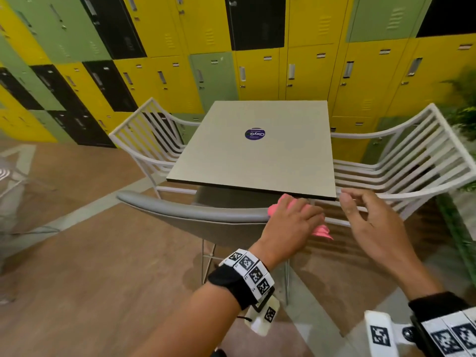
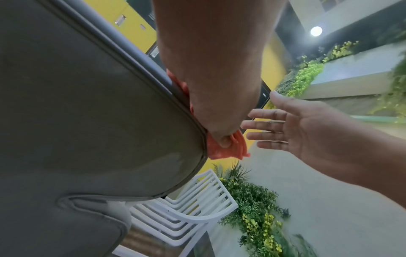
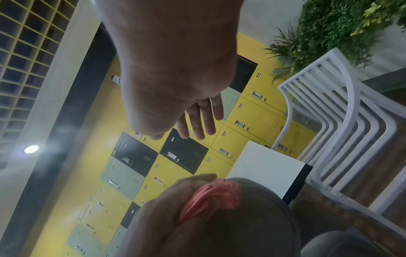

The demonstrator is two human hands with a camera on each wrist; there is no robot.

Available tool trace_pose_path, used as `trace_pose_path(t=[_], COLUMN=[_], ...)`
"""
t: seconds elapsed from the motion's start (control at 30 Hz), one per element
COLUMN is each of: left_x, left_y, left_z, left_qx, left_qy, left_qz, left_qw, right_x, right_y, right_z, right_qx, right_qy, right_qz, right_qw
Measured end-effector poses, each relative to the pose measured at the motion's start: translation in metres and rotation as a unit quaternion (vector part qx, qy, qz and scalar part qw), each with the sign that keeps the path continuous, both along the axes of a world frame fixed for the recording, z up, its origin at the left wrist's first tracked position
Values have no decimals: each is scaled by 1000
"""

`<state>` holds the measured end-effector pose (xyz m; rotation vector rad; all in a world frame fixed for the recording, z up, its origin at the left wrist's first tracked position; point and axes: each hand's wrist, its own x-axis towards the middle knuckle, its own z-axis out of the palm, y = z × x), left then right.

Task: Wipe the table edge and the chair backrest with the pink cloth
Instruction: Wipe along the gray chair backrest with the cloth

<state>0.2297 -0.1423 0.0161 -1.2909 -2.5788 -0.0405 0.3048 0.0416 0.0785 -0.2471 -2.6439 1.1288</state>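
The left hand (image 1: 292, 222) is gripping the pink cloth (image 1: 277, 206), with fingers curled round the bunched fabric, and is pressing it against the right end of the grey chair backrest (image 1: 185, 211). The left wrist view is showing the cloth (image 2: 222, 149) wedged between the palm and the rim of the backrest (image 2: 92, 113), with a fold hanging loose below the fingers. The right wrist view is showing the same cloth (image 3: 211, 196) pleated under the left hand (image 3: 175, 205) on top of the backrest (image 3: 252, 217).

The right hand (image 1: 371, 222) is holding nothing; its fingers are relaxed and slightly spread, hovering just beside the left hand and near the front right corner of the surface (image 1: 257, 155). From the left wrist view the right hand (image 2: 292, 128) is appearing palm-open, apart from the cloth.

The cloth is lying just below the dark front edge of the surface; whether it is touching that edge cannot be told.

A round purple sticker (image 1: 255, 134) is sitting on the surface. White slatted chairs are standing at the left (image 1: 149, 140) and right (image 1: 412, 161) sides, and yellow, green and black lockers (image 1: 257, 68) are lining the wall behind.
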Motion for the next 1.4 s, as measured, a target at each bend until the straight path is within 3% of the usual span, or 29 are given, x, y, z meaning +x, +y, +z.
trace_pose_path(t=[0.3,0.53,0.77,0.93,1.1,1.17,1.3,1.4], left_x=[13,19,17,13,9,17,35,31], left_y=[-49,-114,-186,-240,-290,-291,-257,-251], left_z=[-2,-11,-18,-27,-21,-18,-23,-33], left_qx=[89,169,192,209,228,247,252,241], left_qy=[27,63,72,77,69,57,10,-9], left_qz=[3,3,42,131,270,289,239,248], left_qw=[996,984,978,966,933,923,938,938], right_x=[-14,-28,-39,-46,-56,-62,-74,-82], right_y=[-46,-85,-125,-151,-180,-194,-221,-234], right_z=[-2,-11,-19,-21,-22,-22,-23,-25], right_qx=[26,66,131,163,179,192,211,230], right_qy=[0,-6,-26,-44,-50,-45,-41,-38], right_qz=[1,-8,22,65,99,118,160,173], right_qw=[1000,998,991,984,978,973,963,957])
